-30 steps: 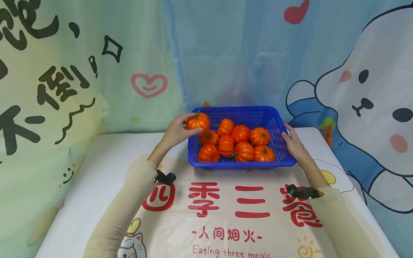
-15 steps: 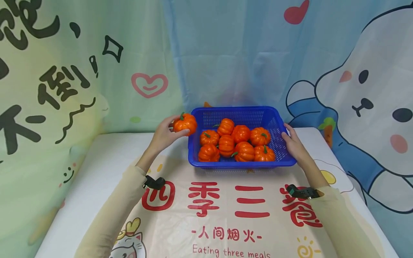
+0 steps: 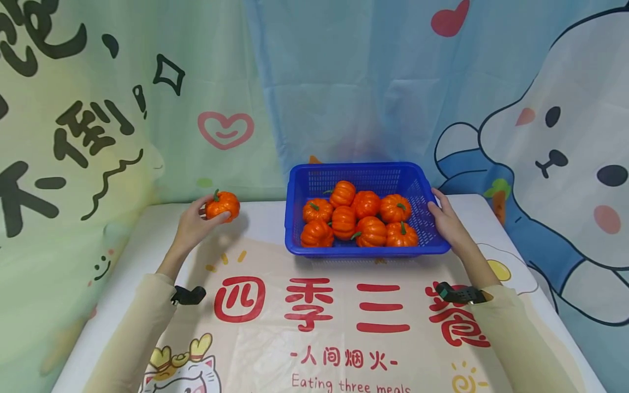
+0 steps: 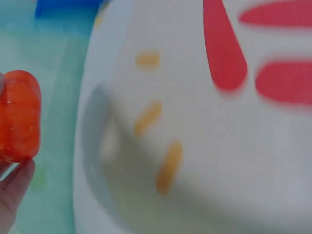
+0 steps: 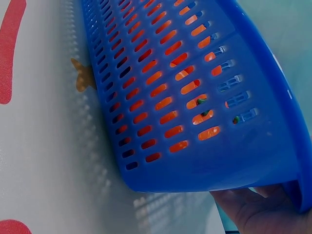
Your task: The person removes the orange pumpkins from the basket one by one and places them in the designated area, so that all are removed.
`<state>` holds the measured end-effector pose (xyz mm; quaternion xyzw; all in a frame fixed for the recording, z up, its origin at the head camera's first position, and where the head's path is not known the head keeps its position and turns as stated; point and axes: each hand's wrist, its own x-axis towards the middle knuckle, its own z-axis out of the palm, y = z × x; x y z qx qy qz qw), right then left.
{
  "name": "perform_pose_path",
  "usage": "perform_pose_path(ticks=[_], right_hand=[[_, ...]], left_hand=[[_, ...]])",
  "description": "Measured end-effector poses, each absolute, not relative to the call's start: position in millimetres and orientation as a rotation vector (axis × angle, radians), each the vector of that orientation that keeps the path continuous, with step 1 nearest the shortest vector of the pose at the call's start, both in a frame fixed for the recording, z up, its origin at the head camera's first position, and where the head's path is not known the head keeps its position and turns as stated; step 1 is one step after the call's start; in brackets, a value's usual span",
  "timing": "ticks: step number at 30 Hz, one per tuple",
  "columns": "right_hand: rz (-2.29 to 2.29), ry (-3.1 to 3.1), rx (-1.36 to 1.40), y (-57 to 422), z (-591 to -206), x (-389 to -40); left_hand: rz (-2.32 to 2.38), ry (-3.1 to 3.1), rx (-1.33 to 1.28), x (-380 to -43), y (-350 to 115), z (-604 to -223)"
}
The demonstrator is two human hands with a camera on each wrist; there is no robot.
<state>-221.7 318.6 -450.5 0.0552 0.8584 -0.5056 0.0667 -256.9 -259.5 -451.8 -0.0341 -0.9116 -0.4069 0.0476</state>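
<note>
Small orange pumpkin [image 3: 223,206], green stem up, pinched between thumb and fingers of the left hand [image 3: 193,224]. It sits left of the blue basket [image 3: 351,251], well apart from it; any gap between pumpkin and table [image 3: 157,232] hard to judge. Far-side fingers mostly hidden behind the pumpkin; left wrist view cuts off both hand and pumpkin at its left edge.

Basket: eight more pumpkins [image 3: 366,204] visible, crowded toward the front; some overlap, several stems out of sight. From the right wrist, only orange patches and bits of green through the slots.

Right hand [image 3: 448,220] grips the basket's right rim; fingertips partly lost behind it.

Cloth [image 3: 265,349] with red characters underneath; right sleeve [image 3: 521,333] and wrist camera [image 3: 461,293] cover part of the last one. Cat drawing [image 3: 184,376] cut by the lower edge. Printed curtain [image 3: 324,109] behind.
</note>
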Motion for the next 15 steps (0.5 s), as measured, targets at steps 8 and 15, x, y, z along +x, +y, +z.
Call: perform_pose_path(ticks=[8, 15], right_hand=[[-1.525, 2.589, 0.169, 318.2, -450.5, -222.5], [-1.515, 2.592, 0.191, 318.0, -452.0, -221.9]], left_hand=[[-1.19, -2.807, 0.037, -252.5, -307.4, -462.4], [-1.192, -2.809, 0.155, -250.1, -324.4, -468.9]])
